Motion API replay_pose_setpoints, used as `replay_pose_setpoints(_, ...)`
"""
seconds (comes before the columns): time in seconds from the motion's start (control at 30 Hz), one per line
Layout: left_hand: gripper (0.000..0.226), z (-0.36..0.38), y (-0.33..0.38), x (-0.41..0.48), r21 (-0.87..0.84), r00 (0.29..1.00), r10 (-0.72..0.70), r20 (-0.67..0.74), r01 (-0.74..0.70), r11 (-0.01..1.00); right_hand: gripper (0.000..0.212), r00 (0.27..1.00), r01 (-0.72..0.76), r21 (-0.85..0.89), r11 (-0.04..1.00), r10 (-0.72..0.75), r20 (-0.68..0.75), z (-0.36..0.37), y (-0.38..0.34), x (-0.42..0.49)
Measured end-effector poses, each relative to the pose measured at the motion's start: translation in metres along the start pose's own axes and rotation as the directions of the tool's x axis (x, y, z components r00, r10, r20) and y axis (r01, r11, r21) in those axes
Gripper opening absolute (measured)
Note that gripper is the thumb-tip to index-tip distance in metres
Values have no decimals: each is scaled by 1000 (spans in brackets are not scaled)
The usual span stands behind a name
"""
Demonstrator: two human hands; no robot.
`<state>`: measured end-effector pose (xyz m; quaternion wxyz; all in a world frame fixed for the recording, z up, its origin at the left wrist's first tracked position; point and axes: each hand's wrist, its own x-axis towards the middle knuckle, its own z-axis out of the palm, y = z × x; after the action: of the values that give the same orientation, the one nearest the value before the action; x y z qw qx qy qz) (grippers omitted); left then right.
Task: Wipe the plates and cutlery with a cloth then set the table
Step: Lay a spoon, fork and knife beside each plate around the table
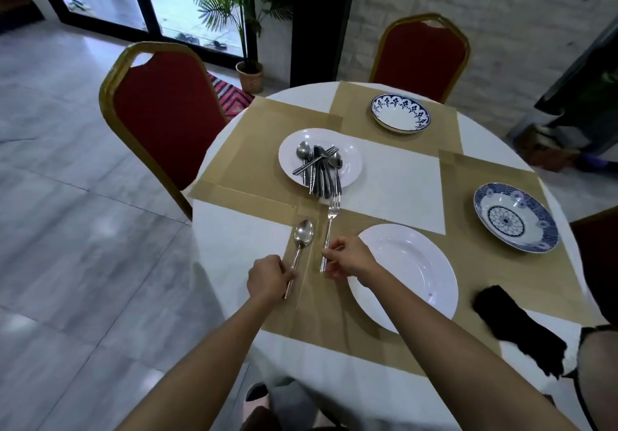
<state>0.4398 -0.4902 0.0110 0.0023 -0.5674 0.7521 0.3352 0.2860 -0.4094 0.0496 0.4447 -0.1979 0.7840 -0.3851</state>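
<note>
grips the spoon (303, 233) handle in the curled left hand (269, 280) and pinches the fork (330, 221) handle in the right hand (349, 260), both flat by the left edge of the table (227, 229), left of the white plate (411, 263). shows the black cloth (521, 330) at the near right edge.

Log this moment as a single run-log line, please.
step: placing cutlery | left hand: holds spoon | right hand: holds fork | place: left of near plate

Spoon (302, 234), fork (331, 226): parallel, left of white plate (411, 273), near desk (234, 229) edge. Second plate (351, 159): cutlery (319, 169) piled. Black cloth (515, 327): crumpled, right edge.
</note>
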Motion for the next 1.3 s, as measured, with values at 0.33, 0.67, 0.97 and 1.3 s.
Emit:
replay_pose_setpoints(0.33,27,1,5,0,87,998,62,4,-62,994,22,995,-94,-179,979,99,23,18,4,-7)
replay_pose_setpoints(0.67,30,1,1,1,91,994,107,2,-107,990,21,994,-94,-205,974,103,33,22,4,-11)
replay_pose_setpoints(0.97,56,-14,-42,39,402,890,456,12,-422,813,23,989,-142,-288,947,149,2,34,13,-10)
replay_pose_setpoints(1.3,69,-21,-59,57,510,896,359,260,-443,737,25,985,-171,-343,924,158,-66,46,18,-4)
